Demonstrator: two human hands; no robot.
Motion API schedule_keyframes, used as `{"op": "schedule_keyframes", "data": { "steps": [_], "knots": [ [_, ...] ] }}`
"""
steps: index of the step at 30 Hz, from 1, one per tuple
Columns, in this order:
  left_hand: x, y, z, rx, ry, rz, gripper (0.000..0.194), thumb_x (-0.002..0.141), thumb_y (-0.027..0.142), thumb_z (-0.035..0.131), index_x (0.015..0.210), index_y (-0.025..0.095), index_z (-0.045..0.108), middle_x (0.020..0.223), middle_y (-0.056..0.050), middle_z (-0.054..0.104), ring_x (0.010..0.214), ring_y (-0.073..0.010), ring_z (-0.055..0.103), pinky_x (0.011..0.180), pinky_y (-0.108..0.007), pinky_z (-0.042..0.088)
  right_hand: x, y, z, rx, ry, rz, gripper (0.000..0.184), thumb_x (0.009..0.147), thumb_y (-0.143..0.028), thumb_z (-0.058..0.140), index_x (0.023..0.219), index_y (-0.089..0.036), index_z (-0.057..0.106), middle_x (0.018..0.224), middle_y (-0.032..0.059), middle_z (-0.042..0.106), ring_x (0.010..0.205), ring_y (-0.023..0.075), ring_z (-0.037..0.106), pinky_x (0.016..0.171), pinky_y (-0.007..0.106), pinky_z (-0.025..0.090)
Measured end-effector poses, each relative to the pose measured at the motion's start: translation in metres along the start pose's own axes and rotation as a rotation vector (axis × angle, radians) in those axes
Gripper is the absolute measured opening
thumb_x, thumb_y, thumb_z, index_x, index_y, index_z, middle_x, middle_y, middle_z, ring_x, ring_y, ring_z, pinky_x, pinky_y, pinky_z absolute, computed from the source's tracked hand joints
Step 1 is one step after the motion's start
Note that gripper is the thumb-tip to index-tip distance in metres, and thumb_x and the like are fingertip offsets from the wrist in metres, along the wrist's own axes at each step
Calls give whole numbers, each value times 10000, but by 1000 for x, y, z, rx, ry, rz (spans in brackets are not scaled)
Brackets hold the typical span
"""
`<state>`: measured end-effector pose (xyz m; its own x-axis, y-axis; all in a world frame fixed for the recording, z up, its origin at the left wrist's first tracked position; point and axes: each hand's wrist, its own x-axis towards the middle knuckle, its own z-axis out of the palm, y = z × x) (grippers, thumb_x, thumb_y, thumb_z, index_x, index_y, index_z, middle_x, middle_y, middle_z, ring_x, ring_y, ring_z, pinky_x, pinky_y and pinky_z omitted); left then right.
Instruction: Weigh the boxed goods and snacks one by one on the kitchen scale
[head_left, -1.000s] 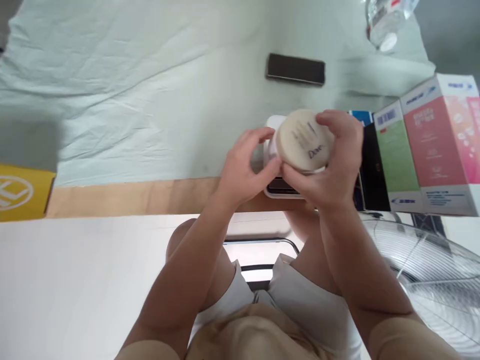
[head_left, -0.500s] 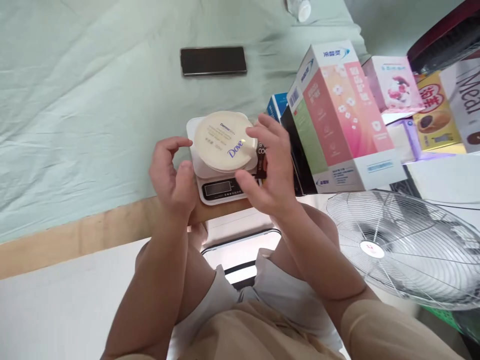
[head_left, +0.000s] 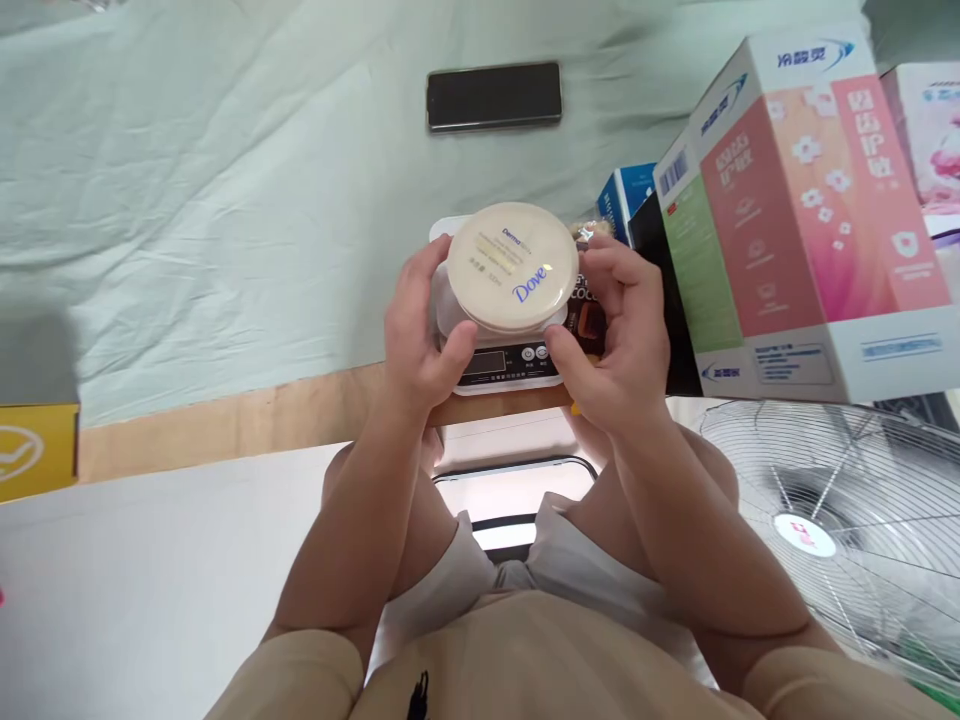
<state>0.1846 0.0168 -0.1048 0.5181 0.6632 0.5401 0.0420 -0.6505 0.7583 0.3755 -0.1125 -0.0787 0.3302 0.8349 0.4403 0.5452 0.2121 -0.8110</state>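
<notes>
A round cream-coloured Dove cream jar (head_left: 513,265), its lid facing up, is held between my two hands over a white kitchen scale (head_left: 469,378). My left hand (head_left: 420,325) grips the jar's left edge, with the thumb at the near side and the fingers farther back. On the opposite edge, the fingers and thumb of my right hand (head_left: 622,325) close in the same way. Whether the jar's base touches the weighing plate is hidden. The scale's small display (head_left: 484,362) looks dark, beside two round buttons. A brown chocolate-coloured packet (head_left: 586,318) lies just right of the scale, partly behind my right hand.
Beyond the scale, a black phone (head_left: 495,96) lies on the pale green cloth (head_left: 262,200). At right stand a large pink-and-white carton (head_left: 810,220) and a small blue box (head_left: 626,195). A fan (head_left: 806,535) is below them; a yellow box (head_left: 37,450) sits far left.
My hands have closed in from around the jar onto its edges. The jar has shifted slightly rightward relative to the scale. The view has swung left, bringing the yellow box into sight.
</notes>
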Motion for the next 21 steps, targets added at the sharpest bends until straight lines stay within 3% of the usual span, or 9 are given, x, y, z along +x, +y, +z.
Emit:
{"op": "schedule_keyframes", "data": {
  "steps": [6, 14, 21],
  "knots": [
    [-1, 1, 3, 37, -26, -9, 855, 869, 836, 594, 1541, 321, 478, 1514, -137, 605, 1427, -389, 588, 1208, -550, 472, -1, 0, 7, 54, 28, -13, 543, 902, -237, 652, 1411, -299, 471, 1536, 111, 528, 1534, 288, 503, 1307, 597, 426],
    [-1, 9, 12, 104, -49, -35, 774, 898, 732, 647, 1504, 282, 477, 1448, -139, 655, 1376, -347, 639, 1142, -507, 542, 1, -3, 7, 62, 16, 19, 574, 873, -217, 682, 1400, -302, 470, 1403, 80, 632, 1337, 247, 658, 1182, 501, 556],
    [0, 16, 14, 189, -74, -121, 784, 854, 724, 729, 1441, 254, 509, 1405, -138, 683, 1300, -332, 664, 1090, -495, 562, 3, -5, 6, 80, -48, 88, 659, 870, -257, 703, 1461, -301, 416, 1494, 83, 624, 1368, 257, 654, 1159, 512, 570]
  ]
}}
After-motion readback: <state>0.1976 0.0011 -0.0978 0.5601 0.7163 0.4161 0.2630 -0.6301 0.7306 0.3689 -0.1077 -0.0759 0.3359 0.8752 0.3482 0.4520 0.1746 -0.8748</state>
